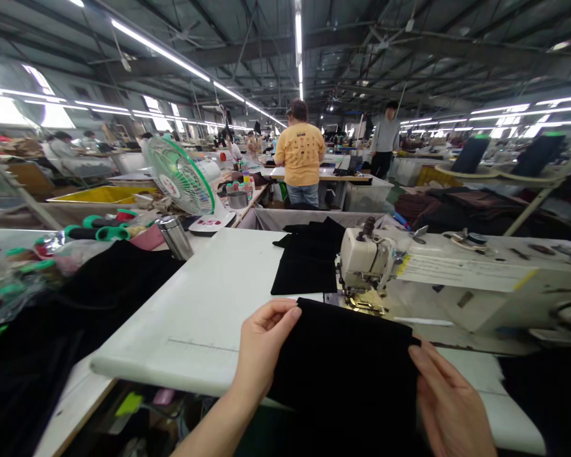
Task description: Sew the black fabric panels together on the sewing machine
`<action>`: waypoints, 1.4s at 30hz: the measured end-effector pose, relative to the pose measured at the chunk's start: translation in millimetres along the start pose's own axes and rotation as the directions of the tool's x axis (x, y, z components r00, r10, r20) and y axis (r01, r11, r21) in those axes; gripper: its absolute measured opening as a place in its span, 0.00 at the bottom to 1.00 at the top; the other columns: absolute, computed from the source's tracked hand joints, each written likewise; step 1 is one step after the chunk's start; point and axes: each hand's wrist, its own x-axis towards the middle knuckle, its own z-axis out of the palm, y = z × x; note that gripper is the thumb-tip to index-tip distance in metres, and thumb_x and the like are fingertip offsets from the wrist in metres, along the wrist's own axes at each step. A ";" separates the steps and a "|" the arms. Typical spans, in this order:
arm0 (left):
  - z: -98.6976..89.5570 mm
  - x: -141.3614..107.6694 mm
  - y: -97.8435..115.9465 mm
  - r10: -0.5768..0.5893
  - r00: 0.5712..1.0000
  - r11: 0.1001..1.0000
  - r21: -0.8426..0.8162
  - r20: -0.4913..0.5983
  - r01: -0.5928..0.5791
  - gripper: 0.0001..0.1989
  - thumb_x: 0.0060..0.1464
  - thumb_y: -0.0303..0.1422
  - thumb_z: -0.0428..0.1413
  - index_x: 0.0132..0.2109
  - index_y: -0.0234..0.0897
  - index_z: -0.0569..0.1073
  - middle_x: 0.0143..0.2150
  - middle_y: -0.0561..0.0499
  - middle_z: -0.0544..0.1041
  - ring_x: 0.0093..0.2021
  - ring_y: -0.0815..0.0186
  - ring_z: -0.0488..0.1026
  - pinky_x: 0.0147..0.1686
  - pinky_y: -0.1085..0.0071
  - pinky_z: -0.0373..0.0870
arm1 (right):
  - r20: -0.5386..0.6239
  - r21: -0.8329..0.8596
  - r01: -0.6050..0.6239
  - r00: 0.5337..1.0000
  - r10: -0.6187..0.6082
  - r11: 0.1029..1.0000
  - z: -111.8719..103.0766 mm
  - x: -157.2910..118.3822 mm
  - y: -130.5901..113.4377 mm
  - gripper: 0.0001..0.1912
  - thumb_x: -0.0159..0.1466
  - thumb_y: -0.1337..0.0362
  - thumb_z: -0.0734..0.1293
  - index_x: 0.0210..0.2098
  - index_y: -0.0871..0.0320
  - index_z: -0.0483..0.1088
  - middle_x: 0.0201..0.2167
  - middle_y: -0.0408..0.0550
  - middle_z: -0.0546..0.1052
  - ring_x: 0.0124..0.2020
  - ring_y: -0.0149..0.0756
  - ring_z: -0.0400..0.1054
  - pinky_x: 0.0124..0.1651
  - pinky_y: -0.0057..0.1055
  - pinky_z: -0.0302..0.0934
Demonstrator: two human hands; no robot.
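Observation:
A piece of black fabric (347, 374) hangs between my two hands in front of the sewing machine (366, 260). My left hand (266, 336) pinches its upper left corner between thumb and fingers. At the upper right corner, my right hand (447, 393) grips the cloth the same way. The top edge is held fairly straight, just below the metal presser foot and needle plate (364, 306). Behind it, another black fabric piece (309, 260) lies flat on the white tabletop (204, 304), left of the machine head.
Dark cloth (90, 317) is heaped at the left beside a steel thermos (174, 238) and thread spools (95, 231). A green-rimmed fan (181, 174) stands behind. More black cloth (552, 393) lies at the right. A person in a yellow shirt (299, 155) stands further back.

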 end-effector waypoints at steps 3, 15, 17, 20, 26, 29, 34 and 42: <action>1.1 -1.1 -1.2 0.010 1.000 1.000 -0.024 -0.015 -0.011 0.10 0.44 0.37 0.68 0.33 0.37 0.80 0.32 0.51 0.81 0.34 0.68 0.75 0.38 0.75 0.71 | -0.066 0.119 -0.194 0.977 0.203 0.974 8.5 -4.0 -13.1 0.25 0.34 0.54 0.83 0.32 0.54 0.80 0.42 0.44 0.81 0.58 0.43 0.67 0.54 0.27 0.67; -0.4 0.6 0.4 0.067 0.995 0.997 -0.021 -0.073 -0.069 0.12 0.44 0.37 0.69 0.31 0.34 0.78 0.31 0.52 0.79 0.33 0.70 0.73 0.37 0.77 0.70 | -0.038 0.013 -0.032 0.999 0.033 0.999 10.5 -9.7 -11.9 0.22 0.43 0.53 0.81 0.36 0.56 0.80 0.42 0.47 0.81 0.49 0.42 0.72 0.54 0.33 0.67; -1.4 3.7 -0.2 0.052 0.993 0.998 -0.031 -0.111 -0.055 0.13 0.41 0.37 0.70 0.31 0.35 0.77 0.31 0.53 0.78 0.33 0.71 0.73 0.36 0.78 0.70 | 0.010 -0.027 0.044 0.999 -0.044 0.999 13.1 -11.9 -13.7 0.21 0.47 0.53 0.80 0.36 0.57 0.80 0.43 0.49 0.81 0.49 0.44 0.72 0.56 0.38 0.65; -1.4 8.8 0.2 0.031 0.986 0.998 -0.053 -0.162 -0.040 0.15 0.35 0.33 0.72 0.31 0.36 0.76 0.30 0.55 0.78 0.33 0.72 0.72 0.34 0.81 0.69 | 0.084 -0.021 0.083 0.993 -0.081 0.996 19.1 -13.1 -19.3 0.18 0.50 0.53 0.78 0.36 0.57 0.80 0.38 0.49 0.81 0.42 0.42 0.74 0.49 0.37 0.68; 1.0 7.8 5.2 0.007 0.977 0.997 -0.079 -0.211 -0.025 0.16 0.29 0.28 0.71 0.28 0.38 0.75 0.29 0.57 0.78 0.34 0.72 0.73 0.36 0.82 0.71 | 0.072 0.038 0.072 0.995 -0.075 0.997 25.5 -9.8 -25.9 0.16 0.48 0.54 0.79 0.30 0.58 0.78 0.29 0.45 0.79 0.34 0.35 0.71 0.41 0.32 0.67; 2.3 6.9 5.7 0.012 0.975 0.997 -0.074 -0.222 -0.029 0.16 0.29 0.27 0.71 0.28 0.38 0.74 0.30 0.57 0.78 0.34 0.73 0.74 0.38 0.82 0.71 | 0.077 0.054 0.066 0.995 -0.070 0.996 26.4 -7.5 -25.1 0.16 0.49 0.55 0.79 0.30 0.58 0.78 0.28 0.44 0.78 0.33 0.34 0.70 0.41 0.31 0.66; 3.7 6.6 2.3 0.025 0.978 0.999 -0.041 -0.209 -0.034 0.15 0.30 0.29 0.71 0.27 0.38 0.73 0.30 0.57 0.77 0.35 0.71 0.73 0.38 0.79 0.71 | 0.068 0.096 0.052 0.996 -0.058 0.994 27.7 -2.1 -21.7 0.17 0.46 0.56 0.80 0.30 0.58 0.76 0.28 0.43 0.77 0.33 0.33 0.70 0.41 0.31 0.66; 9.0 41.1 56.7 0.305 0.952 0.916 0.269 0.011 -0.297 0.14 0.39 0.34 0.70 0.32 0.37 0.74 0.32 0.56 0.78 0.33 0.68 0.72 0.35 0.74 0.68 | 0.333 0.038 -0.153 0.934 0.132 0.987 17.9 -14.1 -32.1 0.13 0.50 0.60 0.77 0.31 0.59 0.75 0.28 0.42 0.74 0.31 0.31 0.66 0.38 0.29 0.63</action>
